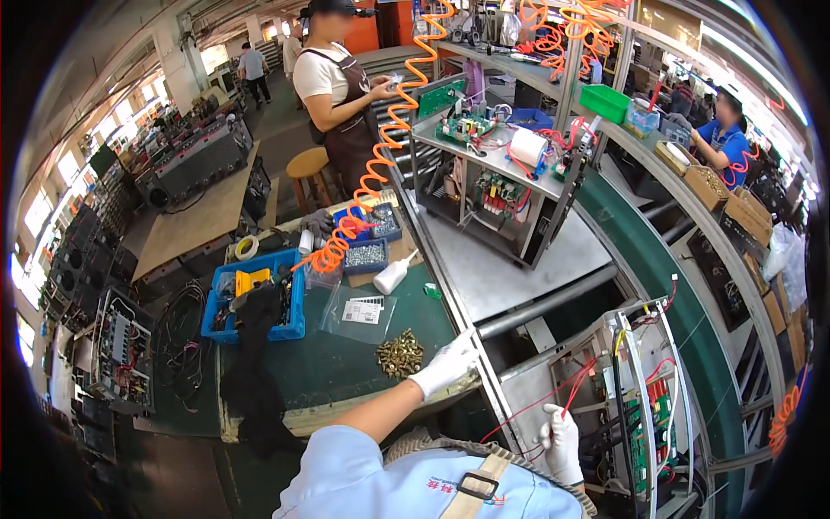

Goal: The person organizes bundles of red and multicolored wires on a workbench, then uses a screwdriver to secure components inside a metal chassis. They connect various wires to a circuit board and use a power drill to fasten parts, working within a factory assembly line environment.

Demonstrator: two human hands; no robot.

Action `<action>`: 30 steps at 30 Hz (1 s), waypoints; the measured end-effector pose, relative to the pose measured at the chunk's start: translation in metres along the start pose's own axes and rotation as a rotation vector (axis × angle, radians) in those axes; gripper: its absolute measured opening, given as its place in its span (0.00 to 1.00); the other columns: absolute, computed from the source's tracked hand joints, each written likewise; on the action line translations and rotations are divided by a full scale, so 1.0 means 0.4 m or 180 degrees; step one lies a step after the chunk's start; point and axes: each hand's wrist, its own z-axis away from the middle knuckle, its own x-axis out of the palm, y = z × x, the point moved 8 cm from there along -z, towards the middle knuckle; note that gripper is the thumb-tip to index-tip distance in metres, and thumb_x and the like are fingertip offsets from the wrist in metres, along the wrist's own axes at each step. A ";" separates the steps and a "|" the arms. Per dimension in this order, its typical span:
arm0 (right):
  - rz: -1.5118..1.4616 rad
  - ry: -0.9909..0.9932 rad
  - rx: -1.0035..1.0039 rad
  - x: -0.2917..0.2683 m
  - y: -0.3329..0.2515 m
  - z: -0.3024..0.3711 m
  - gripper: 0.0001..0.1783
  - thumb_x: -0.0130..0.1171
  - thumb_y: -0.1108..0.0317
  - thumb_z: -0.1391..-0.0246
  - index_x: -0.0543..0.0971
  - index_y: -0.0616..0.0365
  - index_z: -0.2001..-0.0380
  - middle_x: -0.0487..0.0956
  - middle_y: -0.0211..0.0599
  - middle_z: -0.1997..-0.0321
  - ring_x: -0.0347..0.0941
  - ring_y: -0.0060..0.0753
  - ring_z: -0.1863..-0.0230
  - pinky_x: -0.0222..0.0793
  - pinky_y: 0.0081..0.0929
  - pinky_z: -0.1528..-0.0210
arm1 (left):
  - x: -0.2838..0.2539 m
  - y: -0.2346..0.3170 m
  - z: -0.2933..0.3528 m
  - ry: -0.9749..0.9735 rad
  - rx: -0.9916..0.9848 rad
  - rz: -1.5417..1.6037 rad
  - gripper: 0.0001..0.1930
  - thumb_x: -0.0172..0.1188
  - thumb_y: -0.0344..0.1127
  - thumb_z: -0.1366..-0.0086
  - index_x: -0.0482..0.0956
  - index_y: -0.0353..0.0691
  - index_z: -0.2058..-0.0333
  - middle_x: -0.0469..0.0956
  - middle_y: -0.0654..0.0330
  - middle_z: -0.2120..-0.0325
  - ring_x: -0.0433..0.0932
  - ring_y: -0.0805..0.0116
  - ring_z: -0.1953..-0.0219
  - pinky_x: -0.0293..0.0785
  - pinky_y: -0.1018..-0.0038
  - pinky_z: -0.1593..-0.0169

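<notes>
While, in the head view, our left hand (451, 359) lies open at the right edge of the bench (333, 376), seemingly for support, our right hand (560, 437) pinches red wires (577, 386), likely controlling them left of the near-right open chassis (638, 398); brass fittings (399, 353) sit within reach.

Red lettering (441, 486) on shirt (363, 471), bag label (361, 312) illegible

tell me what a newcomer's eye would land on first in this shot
The coiled orange hose likely stands out first, hanging from the picture's top down to the green bench. Next comes the heap of small brass-coloured parts there, beside the white-gloved left hand. At lower right, the white-gloved right hand holds red wires beside an open electronics chassis.
</notes>
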 end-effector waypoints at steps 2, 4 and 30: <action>0.0174 0.0127 0.0026 -0.047 -0.009 0.031 0.24 0.49 0.47 0.34 0.72 0.60 0.54 0.65 0.24 0.86 0.56 0.15 0.87 0.64 0.19 0.79 | 0.032 -0.006 -0.010 -0.0002 0.0048 -0.0265 0.34 0.54 0.44 0.31 0.52 0.39 0.32 0.80 0.58 0.66 0.78 0.70 0.65 0.75 0.72 0.59; 0.0213 0.0275 -0.0034 -0.087 -0.024 0.049 0.23 0.50 0.49 0.34 0.73 0.61 0.55 0.65 0.22 0.85 0.54 0.13 0.88 0.63 0.17 0.81 | 0.014 0.048 0.006 0.0295 0.0235 -0.0074 0.30 0.50 0.42 0.32 0.57 0.40 0.34 0.76 0.53 0.71 0.75 0.61 0.71 0.73 0.65 0.65; -0.1349 0.0070 0.0450 0.023 0.023 -0.156 0.19 0.55 0.51 0.37 0.75 0.54 0.55 0.69 0.26 0.78 0.64 0.26 0.76 0.70 0.34 0.58 | -0.817 0.466 -0.195 0.2327 0.1409 -0.1011 0.32 0.48 0.40 0.36 0.55 0.51 0.32 0.79 0.46 0.75 0.78 0.49 0.72 0.74 0.57 0.63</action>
